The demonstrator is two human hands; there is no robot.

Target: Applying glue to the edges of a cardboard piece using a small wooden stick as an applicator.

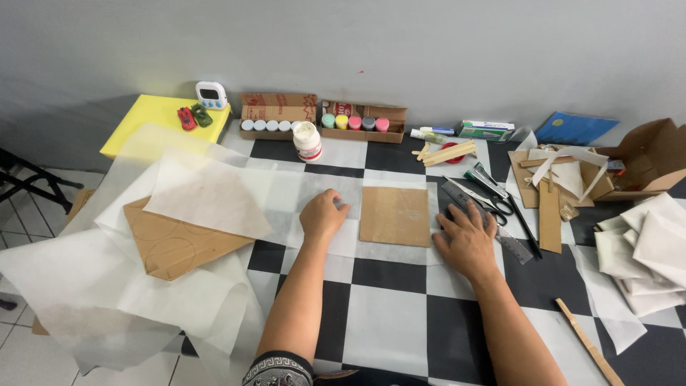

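A brown cardboard square [395,215] lies on a thin translucent paper sheet [314,187] spread over the black-and-white checkered table [386,314]. My left hand [323,216] rests loosely curled on the paper just left of the square. My right hand [466,239] lies flat, fingers apart, just right of the square, over the paper's edge and the end of a metal ruler [516,246]. Neither hand holds anything.
Scissors [493,201] and a stapler [484,178] lie beyond my right hand. A white glue jar [307,141], paint pot boxes [363,122], wooden sticks [449,152], cardboard scraps [550,186], folded paper [647,250], a large cardboard piece [175,239], a yellow stand with timer [211,94].
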